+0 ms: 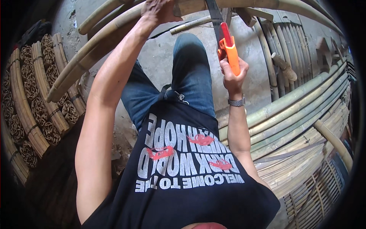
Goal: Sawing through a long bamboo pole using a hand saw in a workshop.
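Observation:
My right hand (234,72) is wrapped round the orange and red handle (231,57) of a handsaw. The saw's dark blade (214,13) reaches up to a long bamboo pole (194,7) at the top of the view and crosses it. To the left, my left hand (159,12) holds that same pole from above, its thumb along the near side; its fingertips are partly hidden. Whether the teeth have cut into the bamboo cannot be made out.
Bundles of split bamboo and coiled strips (38,87) are stacked at the left. Green bamboo poles (289,107) lie at the right, above pale split strips (305,160). A short bamboo piece (284,66) rests on slats (291,42). Another bamboo length (190,24) lies on the concrete floor (248,95).

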A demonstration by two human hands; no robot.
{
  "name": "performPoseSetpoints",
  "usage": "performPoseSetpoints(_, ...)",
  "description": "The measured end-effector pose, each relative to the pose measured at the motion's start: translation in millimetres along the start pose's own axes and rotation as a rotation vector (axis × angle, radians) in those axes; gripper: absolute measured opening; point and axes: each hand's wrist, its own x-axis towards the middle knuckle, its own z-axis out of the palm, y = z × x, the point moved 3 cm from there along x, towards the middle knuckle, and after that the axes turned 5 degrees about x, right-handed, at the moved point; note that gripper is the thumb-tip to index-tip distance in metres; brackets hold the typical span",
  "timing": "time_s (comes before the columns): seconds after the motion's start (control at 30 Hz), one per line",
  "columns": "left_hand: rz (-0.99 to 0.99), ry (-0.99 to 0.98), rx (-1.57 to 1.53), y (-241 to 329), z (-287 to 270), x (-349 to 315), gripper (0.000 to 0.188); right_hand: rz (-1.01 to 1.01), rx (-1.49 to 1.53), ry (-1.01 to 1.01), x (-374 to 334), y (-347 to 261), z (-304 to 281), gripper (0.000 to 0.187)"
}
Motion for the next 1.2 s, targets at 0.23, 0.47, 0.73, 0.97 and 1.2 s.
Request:
performPoseSetpoints(0.23,-0.132,0.070,0.032,-7.3,7.9,-0.8,0.077,0.147,-0.047,0.010,-130.6,-26.4,-66.7,0.036)
performPoseSetpoints(0.47,-0.100,-0.103,-0.033,-1.1,5.1,8.5,0.078,0.060,0.170,0.096,8.2,-8.5,-7.7,0.014)
performPoseSetpoints(0.73,-0.065,-0.018,-0.005,-0.8,7.6,0.0,0.077,0.050,-0.033,-0.008,-52.0,-18.2,-22.7,0.009)
performPoseSetpoints(0.97,-0.072,0.047,0.000,-8.8,3.4,0.3,0.068,0.154,0.094,0.131,-106.2,-71.4,-55.7,0.021)
performPoseSetpoints(1.2,-0.065,-0.057,-0.047,2.7,10.4,7.7,0.084,-0.500,-0.415,-0.012,105.0,-75.4,34.6,0.021)
